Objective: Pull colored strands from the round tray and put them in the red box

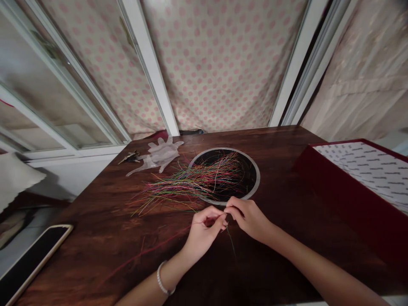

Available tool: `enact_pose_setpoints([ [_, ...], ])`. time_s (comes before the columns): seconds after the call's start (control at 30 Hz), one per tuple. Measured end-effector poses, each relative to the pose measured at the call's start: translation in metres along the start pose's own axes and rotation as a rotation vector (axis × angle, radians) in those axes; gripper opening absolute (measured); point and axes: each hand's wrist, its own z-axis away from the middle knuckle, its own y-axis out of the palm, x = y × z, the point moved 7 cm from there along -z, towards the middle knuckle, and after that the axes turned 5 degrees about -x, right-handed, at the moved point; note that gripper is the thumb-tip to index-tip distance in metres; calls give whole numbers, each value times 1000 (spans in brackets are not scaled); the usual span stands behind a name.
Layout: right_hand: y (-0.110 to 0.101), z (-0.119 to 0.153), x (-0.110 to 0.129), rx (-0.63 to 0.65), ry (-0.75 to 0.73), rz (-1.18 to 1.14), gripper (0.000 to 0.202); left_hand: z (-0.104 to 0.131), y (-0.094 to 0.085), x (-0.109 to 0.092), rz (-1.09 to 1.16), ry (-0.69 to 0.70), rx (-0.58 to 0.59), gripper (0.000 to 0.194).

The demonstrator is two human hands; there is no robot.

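My left hand (202,233), with a beaded bracelet at the wrist, is closed in a pinch on a thin red wire (153,246) that trails off to the left over the table. Fingertip to fingertip with it, my right hand (250,216) also pinches, seemingly on the same wire's end; the exact contact is too small to see. A short green wire (231,241) dangles below the fingers. Just beyond both hands, a loose bundle of thin multicoloured wires (188,180) lies partly across a round black plate (251,172) with a pale rim.
A crumpled clear plastic glove (162,154) and a set of keys (131,156) lie at the far left of the dark wooden table (283,148). On the right stands a dark red box (334,187) with printed white lining. A phone-like dark slab (35,259) is at the near left.
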Motion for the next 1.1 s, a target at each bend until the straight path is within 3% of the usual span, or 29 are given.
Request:
enact_pose_setpoints([
  [0.2,2,-1,-5,-9,59,41,23,6,-5,-11,-415,321,-70,10],
  [0.4,-1,-1,-3,-52,69,-6,23,7,-5,-12,-472,354,-90,10],
  [0.53,-4,-1,-2,-83,81,-49,21,6,-3,-12,-336,280,-50,7],
  [0.73,-8,0,0,-119,67,-122,21,-1,0,-4,70,9,40,10],
  [0.9,-11,0,1,-134,57,-139,20,-2,3,4,296,-101,132,9],
  [1.1,-12,0,1,-142,57,-173,20,0,6,10,537,-242,158,8],
])
